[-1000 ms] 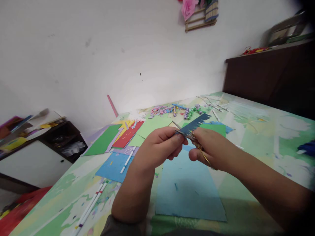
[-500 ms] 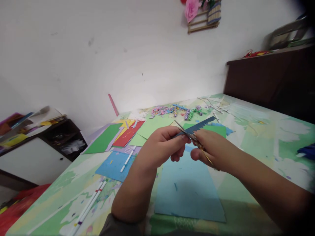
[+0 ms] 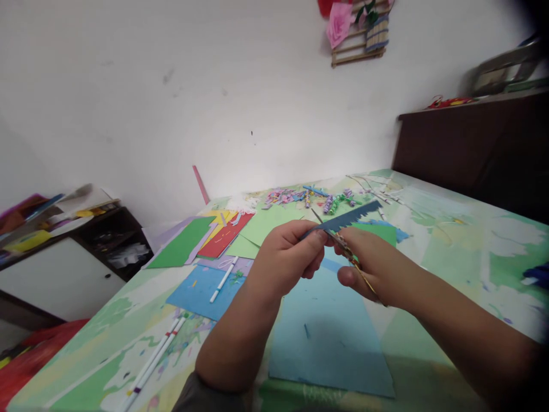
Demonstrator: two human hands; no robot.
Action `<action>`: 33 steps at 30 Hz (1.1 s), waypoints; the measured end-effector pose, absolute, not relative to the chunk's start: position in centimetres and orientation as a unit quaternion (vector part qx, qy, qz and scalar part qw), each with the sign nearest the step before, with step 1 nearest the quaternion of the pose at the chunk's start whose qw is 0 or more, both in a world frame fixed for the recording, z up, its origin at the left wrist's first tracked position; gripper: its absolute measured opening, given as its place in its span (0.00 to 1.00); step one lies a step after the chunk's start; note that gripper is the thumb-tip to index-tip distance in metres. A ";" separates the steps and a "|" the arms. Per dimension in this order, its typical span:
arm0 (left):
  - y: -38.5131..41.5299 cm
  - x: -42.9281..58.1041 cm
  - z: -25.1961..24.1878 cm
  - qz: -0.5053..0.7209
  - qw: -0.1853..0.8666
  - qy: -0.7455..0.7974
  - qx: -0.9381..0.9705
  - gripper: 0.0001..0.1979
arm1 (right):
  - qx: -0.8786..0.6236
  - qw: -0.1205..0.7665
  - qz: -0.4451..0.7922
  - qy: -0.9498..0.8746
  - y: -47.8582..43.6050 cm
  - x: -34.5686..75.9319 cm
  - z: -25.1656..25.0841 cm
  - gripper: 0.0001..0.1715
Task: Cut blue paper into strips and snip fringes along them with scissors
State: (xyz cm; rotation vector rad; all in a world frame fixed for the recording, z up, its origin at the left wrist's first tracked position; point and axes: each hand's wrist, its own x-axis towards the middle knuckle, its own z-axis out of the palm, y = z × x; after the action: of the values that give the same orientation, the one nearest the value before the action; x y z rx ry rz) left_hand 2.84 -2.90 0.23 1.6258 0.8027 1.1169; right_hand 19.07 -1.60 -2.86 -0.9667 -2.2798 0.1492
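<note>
Between finger and thumb, my left hand (image 3: 288, 252) pinches a dark blue paper strip (image 3: 349, 218) whose lower edge is cut into a ragged fringe. The strip points up and to the right, past my other hand. My right hand (image 3: 377, 260) is closed around the gold-handled scissors (image 3: 355, 260), and their blades cross the strip close to my left fingertips. Below both hands lies a light blue paper sheet (image 3: 330, 343) with a small dark blue scrap (image 3: 306, 331) on it.
White markers (image 3: 156, 360) lie at the left on the patterned tablecloth (image 3: 454, 320). A blue sheet (image 3: 189, 292), a green sheet (image 3: 182, 243) and a red sheet (image 3: 225, 236) spread beyond. Paper scraps (image 3: 285, 196) and curled paper coils (image 3: 338, 201) sit farther back. A dark cabinet (image 3: 472, 143) stands right.
The scissor blades have shifted slightly along the strip and look more open. Both hands stay close together. The whole view has tilted up a little, so the wall ornament shows more.
</note>
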 end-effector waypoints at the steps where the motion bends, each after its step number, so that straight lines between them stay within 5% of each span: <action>1: -3.0 2.9 0.4 0.455 0.457 0.341 0.684 0.09 | -0.358 0.324 0.058 -0.874 -1.7 19.0 -2.8 0.37; 16: -3.6 3.6 0.5 0.464 0.208 0.375 0.775 0.12 | -0.372 0.331 0.071 -0.864 -1.8 18.9 -3.0 0.36; 33: -2.9 3.6 -0.4 0.503 0.339 0.303 0.735 0.09 | -0.456 0.287 -0.037 -0.842 -2.5 19.0 -2.3 0.31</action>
State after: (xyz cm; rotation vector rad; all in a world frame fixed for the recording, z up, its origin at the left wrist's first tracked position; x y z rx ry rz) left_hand 3.65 -2.86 -0.36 1.9147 0.7902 1.3102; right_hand 19.01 -2.49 -2.30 -1.2190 -2.2486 -0.0984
